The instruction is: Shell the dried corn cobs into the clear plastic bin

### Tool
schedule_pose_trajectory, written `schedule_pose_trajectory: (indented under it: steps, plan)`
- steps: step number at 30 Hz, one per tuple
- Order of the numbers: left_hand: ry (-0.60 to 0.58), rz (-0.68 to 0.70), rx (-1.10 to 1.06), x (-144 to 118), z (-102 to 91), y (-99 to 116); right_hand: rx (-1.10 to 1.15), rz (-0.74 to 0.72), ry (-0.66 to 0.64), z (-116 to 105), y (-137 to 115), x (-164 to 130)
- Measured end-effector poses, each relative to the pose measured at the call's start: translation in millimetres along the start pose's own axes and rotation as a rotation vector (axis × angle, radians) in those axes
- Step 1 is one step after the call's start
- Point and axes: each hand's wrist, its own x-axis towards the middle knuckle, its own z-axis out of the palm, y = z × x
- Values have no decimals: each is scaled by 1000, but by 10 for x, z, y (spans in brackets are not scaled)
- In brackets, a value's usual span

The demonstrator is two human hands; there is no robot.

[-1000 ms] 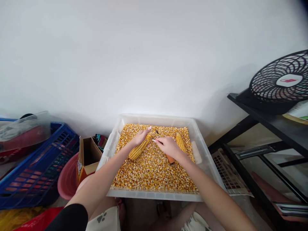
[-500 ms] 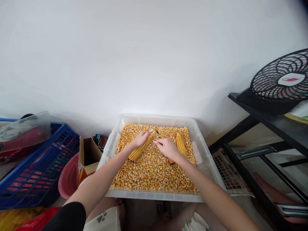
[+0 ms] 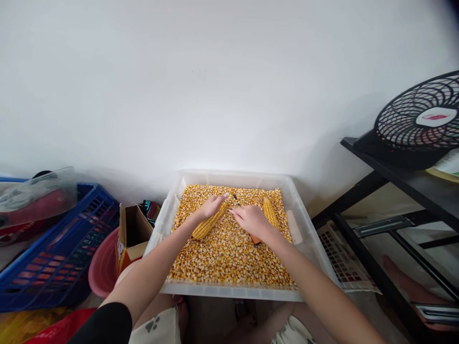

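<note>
My left hand [image 3: 212, 206] is closed around the upper part of a yellow corn cob [image 3: 210, 226], which slants over loose corn kernels [image 3: 229, 267]. Close by on the right, my right hand [image 3: 249, 217] grips a screwdriver-like tool [image 3: 255, 239]. Its orange end shows below the palm, and a thin metal tip points at the cob's side; whether the two touch I cannot tell. A second corn cob [image 3: 269, 211] lies on the kernels just behind my right hand. Under everything is a translucent white plastic bin [image 3: 233, 290]. A small dark object lies beyond my fingertips.
At left stand a blue plastic crate [image 3: 60, 267], a pink basin [image 3: 102, 263] and an open cardboard box [image 3: 134, 234]. To the right, a black fan [image 3: 426, 114] sits on a black metal stand [image 3: 380, 165]. A white wall [image 3: 229, 95] rises behind the bin.
Hardly anything differs. My right hand has turned slightly at the cob, the tool still in it. My left hand keeps its hold on the cob.
</note>
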Motion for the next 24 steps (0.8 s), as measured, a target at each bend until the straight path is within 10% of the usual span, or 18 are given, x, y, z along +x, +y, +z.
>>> schedule_pose_trajectory:
  steps: [24]
  plan:
    - [80,99,180,-9,94,-17,-107,226,-90,152,-331,-9]
